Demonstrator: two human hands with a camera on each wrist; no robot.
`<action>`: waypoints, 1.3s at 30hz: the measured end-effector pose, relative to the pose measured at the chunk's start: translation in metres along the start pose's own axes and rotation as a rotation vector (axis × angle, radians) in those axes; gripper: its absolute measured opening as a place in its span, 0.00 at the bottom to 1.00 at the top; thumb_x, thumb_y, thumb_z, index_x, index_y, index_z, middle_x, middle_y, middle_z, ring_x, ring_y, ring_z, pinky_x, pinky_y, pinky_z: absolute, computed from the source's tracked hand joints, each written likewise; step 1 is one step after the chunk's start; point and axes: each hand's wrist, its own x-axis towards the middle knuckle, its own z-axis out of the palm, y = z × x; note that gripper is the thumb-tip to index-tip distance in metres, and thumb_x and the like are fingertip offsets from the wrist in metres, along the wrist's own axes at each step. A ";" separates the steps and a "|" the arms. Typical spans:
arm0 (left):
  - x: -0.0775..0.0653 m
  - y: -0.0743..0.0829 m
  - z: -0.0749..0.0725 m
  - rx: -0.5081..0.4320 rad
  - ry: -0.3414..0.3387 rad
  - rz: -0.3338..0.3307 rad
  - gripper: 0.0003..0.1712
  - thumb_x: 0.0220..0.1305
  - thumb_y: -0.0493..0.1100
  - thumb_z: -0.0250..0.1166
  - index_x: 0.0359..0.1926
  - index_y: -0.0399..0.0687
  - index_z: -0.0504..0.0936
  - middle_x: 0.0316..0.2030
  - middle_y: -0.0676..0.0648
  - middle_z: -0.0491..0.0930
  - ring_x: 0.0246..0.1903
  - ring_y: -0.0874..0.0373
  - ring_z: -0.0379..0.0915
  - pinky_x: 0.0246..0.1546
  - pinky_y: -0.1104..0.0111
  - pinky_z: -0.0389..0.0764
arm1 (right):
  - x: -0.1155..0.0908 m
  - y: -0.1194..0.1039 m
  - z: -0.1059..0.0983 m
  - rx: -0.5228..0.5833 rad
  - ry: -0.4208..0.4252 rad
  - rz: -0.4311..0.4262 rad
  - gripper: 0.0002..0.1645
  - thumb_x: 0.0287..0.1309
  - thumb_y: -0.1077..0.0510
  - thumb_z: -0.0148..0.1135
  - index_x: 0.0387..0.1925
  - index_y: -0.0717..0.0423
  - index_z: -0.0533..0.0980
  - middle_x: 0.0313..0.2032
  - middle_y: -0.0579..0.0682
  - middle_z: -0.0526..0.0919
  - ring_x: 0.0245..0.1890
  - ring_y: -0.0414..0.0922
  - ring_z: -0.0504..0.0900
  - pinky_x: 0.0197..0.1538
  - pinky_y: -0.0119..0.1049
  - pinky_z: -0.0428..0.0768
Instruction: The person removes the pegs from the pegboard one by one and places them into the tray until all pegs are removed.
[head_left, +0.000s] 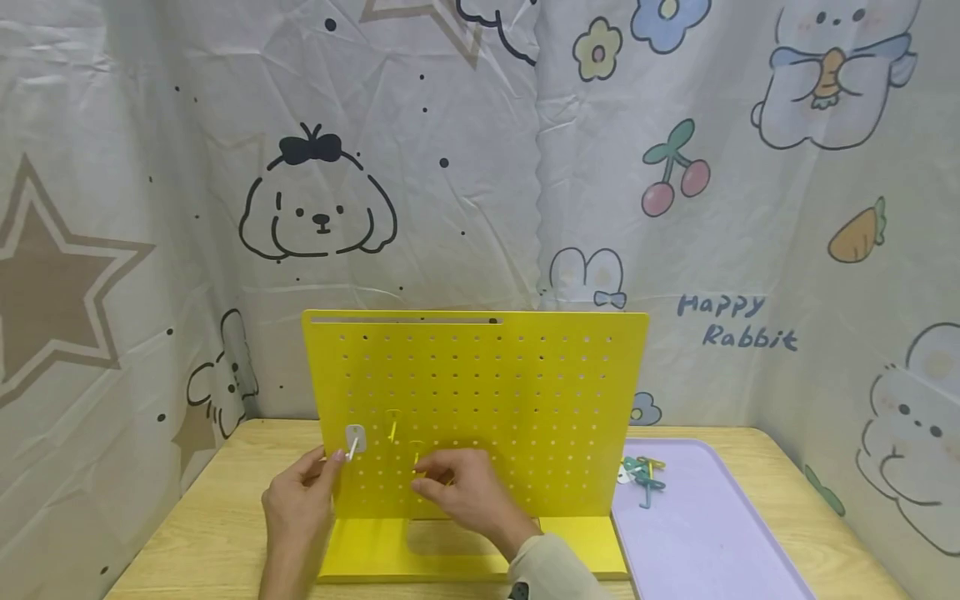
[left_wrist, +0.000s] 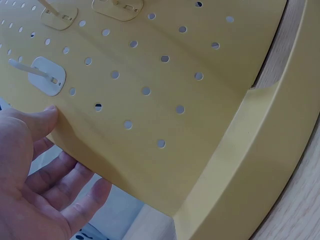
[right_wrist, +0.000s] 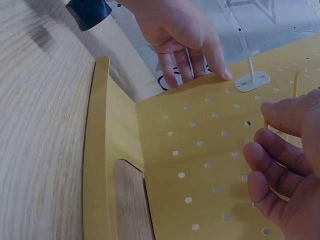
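Observation:
A yellow pegboard (head_left: 480,375) stands upright on its yellow base. At its left edge my left hand (head_left: 300,496) grips the board, thumb on the front face and fingers behind, as the left wrist view shows. Just above that thumb a white hook (left_wrist: 47,77) is mounted in the holes. My right hand (head_left: 465,487) pinches the stem of a yellow hook (head_left: 417,454), whose plate lies against the board. A second yellow hook (head_left: 392,427) sits higher and to the left. The right fingers partly cover the pinched hook in the right wrist view.
On the right, a lilac tray (head_left: 720,533) lies on the wooden table (head_left: 202,508). Several green, yellow and white hooks (head_left: 647,477) are heaped near the tray's left side, beside the board. A printed curtain (head_left: 465,167) hangs behind the table.

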 end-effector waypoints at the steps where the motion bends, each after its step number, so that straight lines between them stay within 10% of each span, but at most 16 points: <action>1: 0.000 0.000 0.000 -0.003 0.001 0.000 0.30 0.66 0.62 0.65 0.56 0.43 0.84 0.40 0.43 0.86 0.38 0.51 0.81 0.32 0.74 0.80 | 0.000 0.000 0.001 -0.001 0.007 0.004 0.10 0.62 0.58 0.69 0.42 0.60 0.86 0.31 0.39 0.85 0.30 0.35 0.80 0.33 0.30 0.81; 29: 0.000 0.002 -0.001 0.018 -0.009 0.018 0.29 0.66 0.61 0.65 0.55 0.43 0.85 0.39 0.42 0.86 0.37 0.50 0.82 0.32 0.74 0.79 | -0.010 -0.005 -0.012 -0.051 0.081 -0.123 0.05 0.63 0.62 0.68 0.37 0.60 0.86 0.33 0.43 0.86 0.28 0.34 0.79 0.31 0.30 0.81; 39: 0.000 0.003 -0.003 0.064 -0.013 0.050 0.27 0.69 0.57 0.65 0.56 0.40 0.83 0.40 0.40 0.86 0.40 0.44 0.84 0.45 0.49 0.81 | -0.035 -0.002 -0.045 -0.098 0.088 -0.104 0.04 0.64 0.60 0.67 0.38 0.52 0.87 0.35 0.41 0.86 0.30 0.37 0.80 0.33 0.34 0.82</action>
